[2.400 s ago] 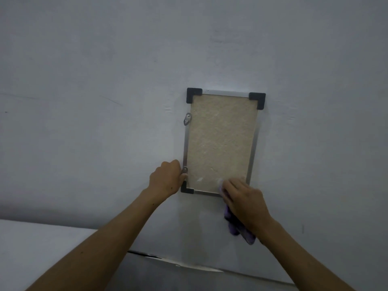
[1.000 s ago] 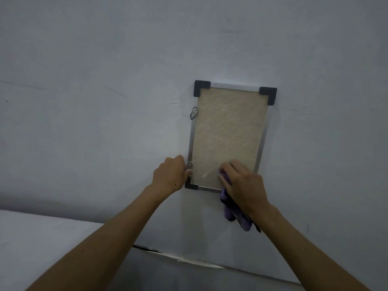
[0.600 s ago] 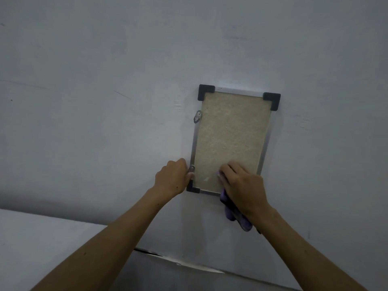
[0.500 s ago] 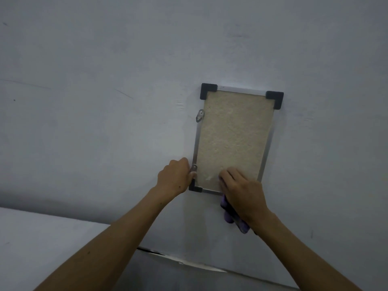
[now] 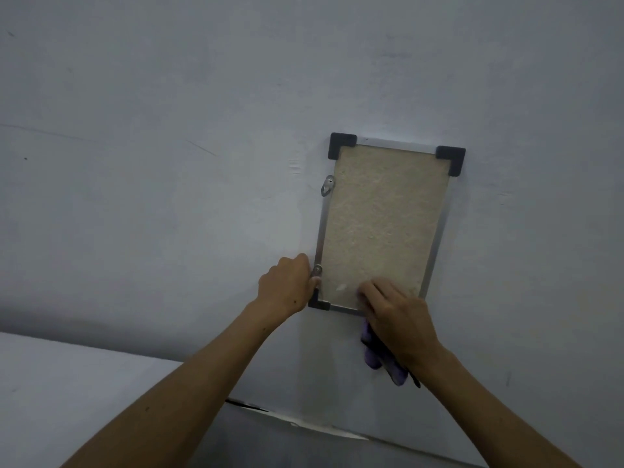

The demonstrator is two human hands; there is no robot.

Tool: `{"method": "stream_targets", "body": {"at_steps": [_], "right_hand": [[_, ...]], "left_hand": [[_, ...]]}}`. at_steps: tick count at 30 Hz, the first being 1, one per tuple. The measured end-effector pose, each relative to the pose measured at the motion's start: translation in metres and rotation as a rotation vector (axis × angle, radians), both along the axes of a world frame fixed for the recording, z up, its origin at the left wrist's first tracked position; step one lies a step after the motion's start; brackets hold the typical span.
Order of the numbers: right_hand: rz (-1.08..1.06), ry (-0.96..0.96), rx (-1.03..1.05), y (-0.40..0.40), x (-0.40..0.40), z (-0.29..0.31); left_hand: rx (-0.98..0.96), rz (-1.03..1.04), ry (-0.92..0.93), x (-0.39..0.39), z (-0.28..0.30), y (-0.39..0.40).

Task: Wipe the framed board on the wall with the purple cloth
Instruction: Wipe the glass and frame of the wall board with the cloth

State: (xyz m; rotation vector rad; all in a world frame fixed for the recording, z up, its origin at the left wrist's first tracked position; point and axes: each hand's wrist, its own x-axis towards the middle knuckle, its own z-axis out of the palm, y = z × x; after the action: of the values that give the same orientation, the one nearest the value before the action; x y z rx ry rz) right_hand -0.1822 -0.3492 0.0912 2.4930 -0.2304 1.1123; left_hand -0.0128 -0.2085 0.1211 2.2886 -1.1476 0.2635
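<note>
Two hands meet the framed board (image 5: 383, 228) hanging on the grey wall (image 5: 169, 163): the left hand (image 5: 287, 287) is closed around the frame's left edge just above the lower left corner, beside a small screw (image 5: 317, 269). The right hand (image 5: 396, 319) presses the purple cloth (image 5: 373, 356) against the board's lower right corner, fingers flat over it, the cloth's loose end hanging below the frame's bottom edge.

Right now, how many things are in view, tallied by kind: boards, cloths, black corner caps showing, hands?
Beige framed board: 1
Purple cloth: 1
Black plastic corner caps showing: 3
Hands, left hand and right hand: 2
Total: 7
</note>
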Motion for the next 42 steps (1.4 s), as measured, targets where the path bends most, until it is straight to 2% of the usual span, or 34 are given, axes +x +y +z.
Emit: {"method": "stream_targets", "body": {"at_steps": [2,5,11,17,19,23,25,31,39,42], "right_hand": [[0.036,0.144,0.013,0.000,0.000,-0.005],[0.083,0.156,0.040,0.000,0.002,0.009],[0.057,-0.176,0.089,0.004,0.004,0.033],[0.079,0.107,0.030,0.008,0.001,-0.007],[0.095,0.024,0.086,0.007,0.001,-0.004],[0.055,-0.299,0.267,0.007,0.007,0.010],[0.054,-0.380,0.343,0.012,0.014,0.009],[0.098,-0.240,0.370,0.045,0.043,-0.017],[0.120,-0.409,0.427,0.040,0.050,-0.014],[0.140,-0.290,0.404,0.050,0.058,-0.022]], "left_hand": [[-0.001,0.001,-0.004,0.001,0.000,0.000],[-0.003,0.004,-0.010,0.002,-0.001,-0.001],[-0.010,0.014,-0.005,0.001,-0.002,-0.002],[0.005,0.017,-0.026,0.001,-0.001,-0.001],[0.006,0.017,-0.033,0.001,-0.001,-0.001],[0.008,-0.007,-0.014,0.000,0.001,0.001],[0.007,-0.033,-0.004,0.000,0.004,0.002],[-0.007,-0.084,0.040,0.006,0.007,0.006],[0.021,-0.066,0.023,0.010,0.012,0.001],[-0.003,-0.077,0.018,0.013,0.012,0.002]]}}
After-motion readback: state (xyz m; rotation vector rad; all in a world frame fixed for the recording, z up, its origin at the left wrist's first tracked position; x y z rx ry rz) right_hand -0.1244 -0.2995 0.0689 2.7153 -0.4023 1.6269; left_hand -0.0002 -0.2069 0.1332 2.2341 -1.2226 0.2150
